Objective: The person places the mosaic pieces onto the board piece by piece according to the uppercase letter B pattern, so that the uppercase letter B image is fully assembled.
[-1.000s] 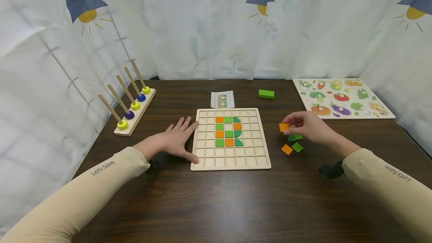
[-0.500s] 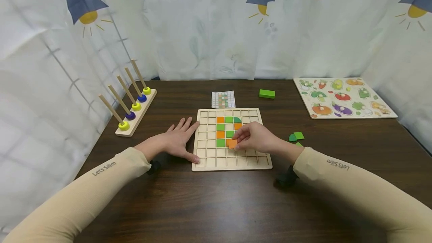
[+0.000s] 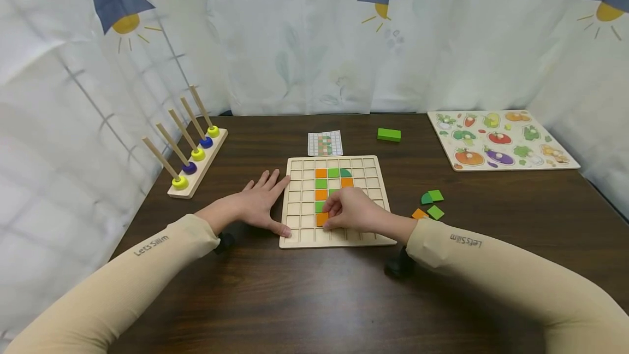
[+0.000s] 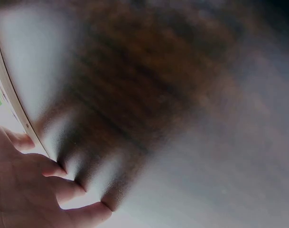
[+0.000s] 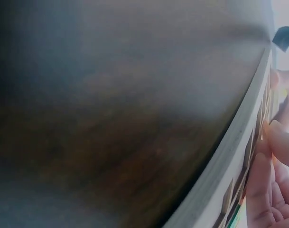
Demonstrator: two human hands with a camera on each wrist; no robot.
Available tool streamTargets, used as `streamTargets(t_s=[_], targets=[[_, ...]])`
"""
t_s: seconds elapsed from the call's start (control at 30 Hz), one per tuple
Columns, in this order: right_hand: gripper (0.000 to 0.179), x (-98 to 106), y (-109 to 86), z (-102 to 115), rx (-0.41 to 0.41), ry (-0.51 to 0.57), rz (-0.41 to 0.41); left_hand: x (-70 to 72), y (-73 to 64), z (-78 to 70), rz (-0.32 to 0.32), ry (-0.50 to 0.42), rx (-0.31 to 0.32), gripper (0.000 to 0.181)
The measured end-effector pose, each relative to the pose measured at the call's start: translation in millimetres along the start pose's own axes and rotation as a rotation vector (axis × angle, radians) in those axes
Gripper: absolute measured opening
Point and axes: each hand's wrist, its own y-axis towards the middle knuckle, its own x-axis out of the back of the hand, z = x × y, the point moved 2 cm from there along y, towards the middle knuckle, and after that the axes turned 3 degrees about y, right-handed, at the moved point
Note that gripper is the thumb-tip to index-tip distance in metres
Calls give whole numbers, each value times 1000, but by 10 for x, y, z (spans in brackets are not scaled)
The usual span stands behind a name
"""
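A square wooden grid board (image 3: 304, 237) lies on the table with orange, green and dark green tiles in its cells. My right hand (image 3: 356, 210) is over the board, thumb and fingers pinching an orange square tile (image 3: 321, 219) at the bottom of the left tile column. It covers part of the pattern. My left hand (image 3: 256, 207) rests spread out at the board's left side, thumb on its lower left corner and a fingertip at the edge. In the left wrist view the fingers (image 4: 70, 190) lie extended beside the rim. The right wrist view hides the tile.
Right of the board lie loose tiles: a green square (image 3: 435, 212), an orange one (image 3: 420, 213) and others. Behind it are a pattern card (image 3: 325, 143) and a green block (image 3: 389, 135). A peg stand (image 3: 189, 182) is left, a vegetable puzzle (image 3: 501, 163) back right.
My right hand has carried an orange tile from the loose tiles leftward onto the board, to the cell below the left column's green tile. The left hand has stayed in place.
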Motion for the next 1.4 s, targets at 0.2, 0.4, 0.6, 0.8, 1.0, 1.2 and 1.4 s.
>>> streamTargets(t_s=[0.2, 0.4, 0.6, 0.8, 1.0, 1.2, 1.4], targets=[[23, -37, 3, 45, -16, -57, 2, -16, 12, 14, 4, 2, 6, 135], [22, -52, -3, 78, 0, -93, 10, -7, 17, 15, 0, 15, 2, 134], [16, -57, 7, 98, 49, -154, -17, -2, 28, 20, -1, 16, 9, 135], [14, -81, 8, 96, 44, -168, -39, -4, 33, 22, 0, 15, 8, 134], [13, -80, 2, 87, 45, -143, -31, -17, 28, 32, 4, 14, 12, 134], [17, 109, -88, 38, 47, -102, -67, -25, 12, 32, 0, 9, 8, 134], [19, 614, -301, -331, 2, -88, -152, -7, 16, 21, -1, 17, -2, 133]])
